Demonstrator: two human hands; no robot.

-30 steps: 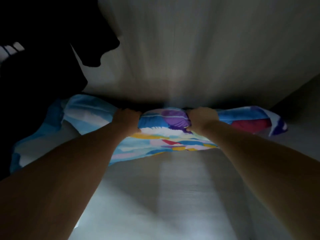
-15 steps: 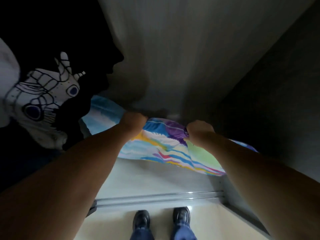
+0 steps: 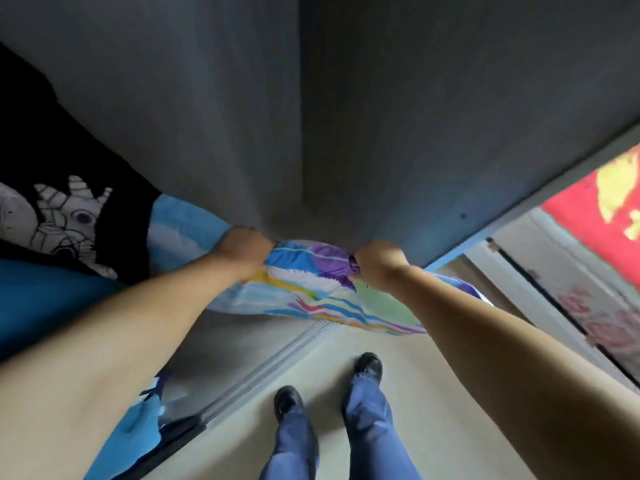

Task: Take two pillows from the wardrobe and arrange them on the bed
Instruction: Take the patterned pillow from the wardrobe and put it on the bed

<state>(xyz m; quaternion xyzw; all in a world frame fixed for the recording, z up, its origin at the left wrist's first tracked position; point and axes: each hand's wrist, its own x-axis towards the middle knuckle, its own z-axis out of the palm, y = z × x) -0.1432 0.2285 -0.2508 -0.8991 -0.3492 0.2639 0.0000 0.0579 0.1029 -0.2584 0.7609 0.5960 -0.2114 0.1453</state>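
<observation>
Grey wardrobe [image 3: 381,116] panels fill the view. A multicoloured pillow [image 3: 311,289] is held at the wardrobe's open edge, above the floor [image 3: 311,368]. Left hand [image 3: 244,245] and right hand [image 3: 379,261] are both clenched, fingers bunching its upper edge.

The pillow [image 3: 311,292] has apparently come farther out of the wardrobe [image 3: 381,116].

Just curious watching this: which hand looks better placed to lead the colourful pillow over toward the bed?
Probably the right hand. Both hands grip the pillow, but the red bedding shows on the right; the left hand sits by the wardrobe's clothes.
</observation>
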